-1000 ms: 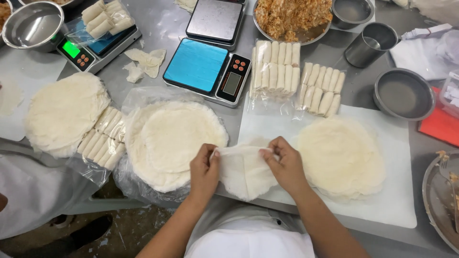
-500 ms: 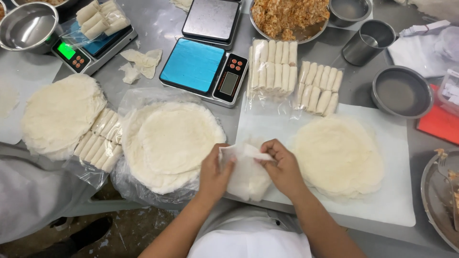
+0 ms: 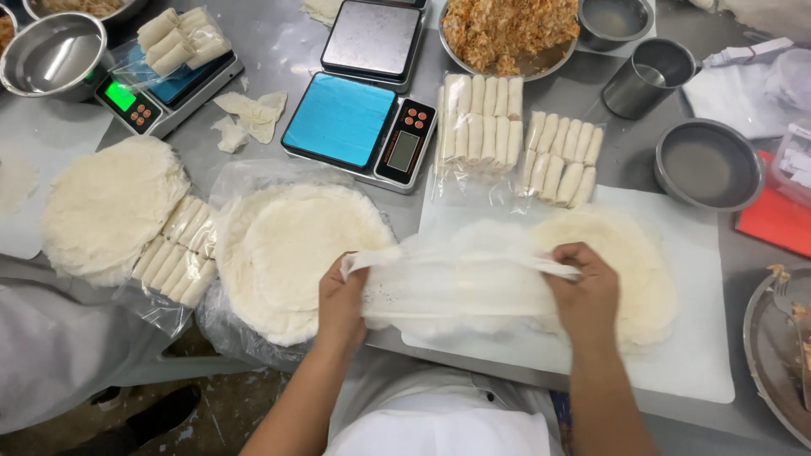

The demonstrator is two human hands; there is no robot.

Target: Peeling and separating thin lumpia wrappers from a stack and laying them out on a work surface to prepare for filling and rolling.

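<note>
My left hand (image 3: 340, 297) and my right hand (image 3: 583, 291) each pinch one edge of a thin, translucent white wrapper sheet (image 3: 456, 283), stretched wide between them above the white cutting board (image 3: 701, 355). Under my right hand lies a round stack of wrappers (image 3: 642, 262) on the board. To the left of my left hand sits another round stack of wrappers (image 3: 296, 253) on clear plastic.
Rows of rolled spring rolls (image 3: 515, 135) lie behind the board. A blue-topped scale (image 3: 359, 127), a bowl of shredded filling (image 3: 507, 29), metal cups and bowls (image 3: 705, 165) stand further back. A third wrapper stack (image 3: 110, 207) and a green-lit scale (image 3: 160, 80) are at left, by another person's sleeve (image 3: 51, 355).
My hands have moved apart, pulling the folded wrapper open into a wide stretched sheet. The view has shifted slightly.
</note>
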